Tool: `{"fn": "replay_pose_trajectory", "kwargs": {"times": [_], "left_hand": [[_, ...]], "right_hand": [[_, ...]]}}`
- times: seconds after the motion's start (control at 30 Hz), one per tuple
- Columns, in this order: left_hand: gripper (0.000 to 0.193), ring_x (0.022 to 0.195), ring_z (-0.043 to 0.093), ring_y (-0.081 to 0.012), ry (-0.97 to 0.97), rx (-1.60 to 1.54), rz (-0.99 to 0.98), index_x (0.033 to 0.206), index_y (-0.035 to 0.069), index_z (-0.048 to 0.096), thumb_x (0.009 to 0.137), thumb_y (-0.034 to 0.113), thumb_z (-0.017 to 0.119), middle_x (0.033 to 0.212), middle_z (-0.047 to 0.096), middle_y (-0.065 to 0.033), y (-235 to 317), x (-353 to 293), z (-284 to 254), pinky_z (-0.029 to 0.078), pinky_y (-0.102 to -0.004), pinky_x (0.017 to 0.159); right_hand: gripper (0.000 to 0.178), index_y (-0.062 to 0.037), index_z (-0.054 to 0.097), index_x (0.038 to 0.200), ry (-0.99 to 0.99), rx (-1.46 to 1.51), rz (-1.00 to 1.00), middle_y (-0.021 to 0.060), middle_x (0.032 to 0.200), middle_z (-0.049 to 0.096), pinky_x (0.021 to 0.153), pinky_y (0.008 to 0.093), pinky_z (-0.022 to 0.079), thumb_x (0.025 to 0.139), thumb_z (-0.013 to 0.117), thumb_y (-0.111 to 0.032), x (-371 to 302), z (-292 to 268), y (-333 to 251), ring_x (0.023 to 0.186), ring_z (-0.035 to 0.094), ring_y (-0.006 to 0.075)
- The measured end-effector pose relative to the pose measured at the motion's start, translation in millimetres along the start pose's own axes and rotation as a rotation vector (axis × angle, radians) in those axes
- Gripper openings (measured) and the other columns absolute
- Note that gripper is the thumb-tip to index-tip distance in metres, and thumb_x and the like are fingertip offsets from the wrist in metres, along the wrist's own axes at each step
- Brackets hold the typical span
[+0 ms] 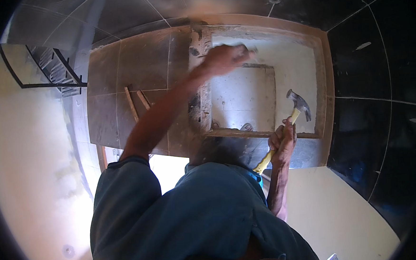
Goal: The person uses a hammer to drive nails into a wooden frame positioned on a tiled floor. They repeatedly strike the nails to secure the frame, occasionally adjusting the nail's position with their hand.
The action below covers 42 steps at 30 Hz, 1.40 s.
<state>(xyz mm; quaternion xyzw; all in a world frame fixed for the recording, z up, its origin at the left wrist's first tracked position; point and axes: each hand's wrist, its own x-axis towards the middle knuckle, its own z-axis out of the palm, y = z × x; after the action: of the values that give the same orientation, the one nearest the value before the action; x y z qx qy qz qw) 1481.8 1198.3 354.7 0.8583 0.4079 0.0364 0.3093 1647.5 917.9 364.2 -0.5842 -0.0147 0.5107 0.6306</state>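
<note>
Right grip (282,142), one, near right: fingers closed round the middle of the yellow handle of a claw hammer (296,113), one, its head over the right part of the bench opening (300,62) and well apart from the left grip. Handling, as judged: the mid-handle hold suits short, controlled taps, a hold lower down a fuller swing; the other hand is best kept out of the head's path. Feet (247,127), two, seen through the opening by its near edge. Bench (141,58), one, dark-tiled, with one rectangular opening, rough-edged at left. Wood strips (131,102), two, lying side by side on the left tiles, apart from each other. Left grip (229,57), one, over the opening's far left corner: blurred; how far open, or whether holding anything, cannot be told. Round fitting (274,0), one, on the far tiles.
</note>
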Motion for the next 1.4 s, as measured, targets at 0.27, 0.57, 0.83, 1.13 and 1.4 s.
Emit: {"fn": "replay_pose_trajectory", "kwargs": {"times": [0.27,0.57,0.83,1.13,1.4], "left_hand": [[0.047,0.071,0.071,-0.0355,0.142,0.149,0.259,0.096,0.003,0.061,0.097,0.049,0.063,0.075,0.069,-0.0174,27,-59,95,0.055,-0.0484,0.067],[0.059,0.062,0.068,-0.0326,0.231,0.190,0.279,0.080,0.003,0.066,0.098,0.058,0.056,0.066,0.067,-0.0161,3,-48,91,0.054,-0.0453,0.062],[0.054,0.058,0.058,-0.0285,0.206,0.008,0.525,0.059,0.008,0.058,0.096,0.047,0.062,0.056,0.057,-0.0112,28,-136,121,0.049,-0.0434,0.068],[0.023,0.092,0.055,-0.0271,0.425,0.150,0.474,0.091,0.006,0.063,0.098,0.028,0.063,0.089,0.058,-0.0107,-12,-164,76,0.044,-0.0444,0.079],[0.036,0.082,0.069,-0.0362,-0.005,-0.369,-0.164,0.125,0.005,0.063,0.106,0.035,0.057,0.087,0.065,-0.0258,3,-249,82,0.054,-0.0435,0.077]], "right_hand": [[0.028,-0.0189,0.049,0.097,0.017,-0.019,0.060,-0.0098,0.059,0.031,0.037,0.0231,0.024,0.103,0.063,-0.042,-31,-10,-2,0.042,0.029,0.0025],[0.024,-0.0177,0.046,0.097,0.066,-0.033,0.061,-0.0080,0.062,0.034,0.037,0.0223,0.025,0.104,0.061,-0.035,-73,-15,27,0.043,0.031,0.0029],[0.040,-0.0035,0.055,0.120,0.197,-0.333,-0.188,-0.0038,0.068,0.048,0.044,0.0208,0.031,0.102,0.065,-0.038,-138,-22,67,0.050,0.040,0.0031],[0.034,-0.0056,0.056,0.092,0.066,-0.631,-0.119,-0.0051,0.070,0.047,0.056,0.0261,0.032,0.104,0.062,-0.036,-171,-31,98,0.065,0.040,0.0054],[0.041,-0.0023,0.057,0.091,-0.081,-0.741,-0.142,0.0004,0.062,0.046,0.053,0.0308,0.035,0.102,0.065,-0.041,-176,-27,91,0.060,0.040,0.0089]]}}
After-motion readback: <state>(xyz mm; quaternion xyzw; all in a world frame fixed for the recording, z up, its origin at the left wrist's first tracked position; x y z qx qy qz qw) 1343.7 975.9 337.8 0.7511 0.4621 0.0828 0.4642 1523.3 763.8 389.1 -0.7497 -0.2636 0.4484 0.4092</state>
